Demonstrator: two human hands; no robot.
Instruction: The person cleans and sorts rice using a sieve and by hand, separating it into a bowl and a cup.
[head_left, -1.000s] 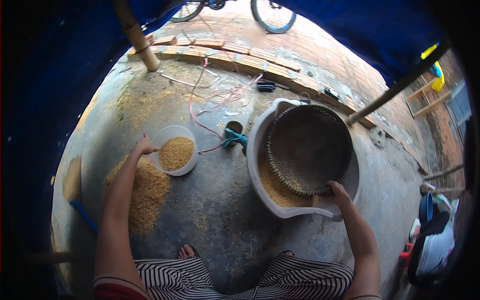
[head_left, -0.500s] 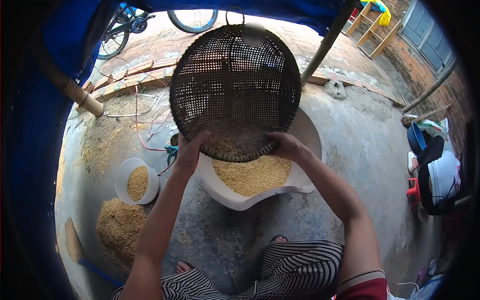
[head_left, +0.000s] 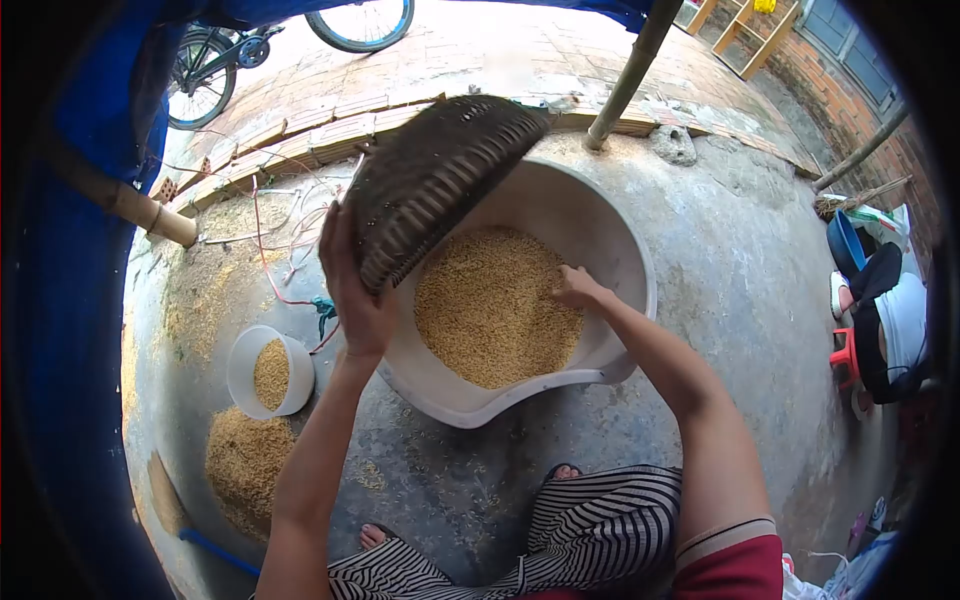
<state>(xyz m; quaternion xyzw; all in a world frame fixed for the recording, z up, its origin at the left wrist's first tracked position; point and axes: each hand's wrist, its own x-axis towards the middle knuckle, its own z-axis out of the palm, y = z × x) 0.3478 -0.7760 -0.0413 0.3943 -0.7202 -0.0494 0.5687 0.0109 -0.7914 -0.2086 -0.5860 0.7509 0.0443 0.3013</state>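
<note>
head view: past the striped knees [head_left: 600,520], the right hand [head_left: 578,290] rests loose, open fingers on the grain [head_left: 490,310] in the white basin [head_left: 640,270]. the left hand [head_left: 358,300] grips the woven sieve [head_left: 435,185], steeply tilted over the basin's left rim. holding that tilt above the basin looks wise, so strays drop inside.

Sieve [head_left: 440,180]: dark woven strips, cane or bamboo by the look, matt, coarse open weave. Basin [head_left: 628,250]: white plastic, smooth, slight sheen on the rim. Grain [head_left: 495,305] in it: golden kernels, dry, matt. Small bowl [head_left: 243,362]: translucent white plastic, smooth. Floor [head_left: 720,300]: grey concrete, rough, blotchy, dusted with husk. Kerb [head_left: 330,130]: bare brick, matt. Pole [head_left: 130,205]: bamboo, smooth, yellowed. Awning [head_left: 70,300]: blue sheet, material unclear. Trousers [head_left: 600,520]: black-and-white striped cloth, soft.
</note>
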